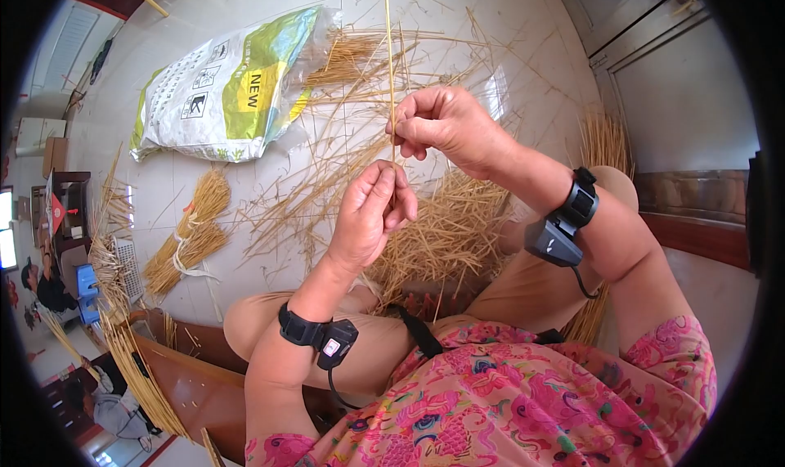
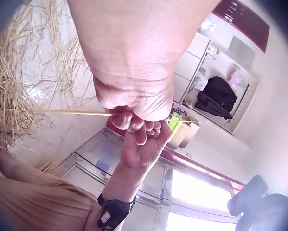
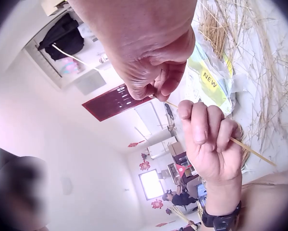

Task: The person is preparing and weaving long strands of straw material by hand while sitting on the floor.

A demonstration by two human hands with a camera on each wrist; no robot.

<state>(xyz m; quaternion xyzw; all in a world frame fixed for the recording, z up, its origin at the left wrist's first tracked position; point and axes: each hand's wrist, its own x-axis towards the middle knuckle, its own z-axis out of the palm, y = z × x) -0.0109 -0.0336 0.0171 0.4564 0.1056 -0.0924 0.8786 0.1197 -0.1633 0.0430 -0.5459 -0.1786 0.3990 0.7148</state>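
A long, thin straw stalk [image 1: 388, 50] stands upright in front of me, held in both hands. My left hand [image 1: 372, 209] grips its lower part, thumb on top and fingers curled round it. Just above, my right hand [image 1: 446, 127] pinches the same stalk between thumb and fingertips. A short gap separates the two hands. In the left wrist view, one end of the stalk [image 2: 71, 112] sticks out of the left hand toward the loose straw. The right wrist view has that end of the stalk [image 3: 254, 153] poking out past the left hand's little finger.
A heap of loose straw [image 1: 450, 230] covers the floor between my legs. Beyond lie a white-and-green sack [image 1: 221, 91] and more scattered stalks. A tied straw bundle [image 1: 190, 234] is at the left, near a wooden trough [image 1: 192, 385]. A metal cabinet [image 1: 679, 99] stands at the right.
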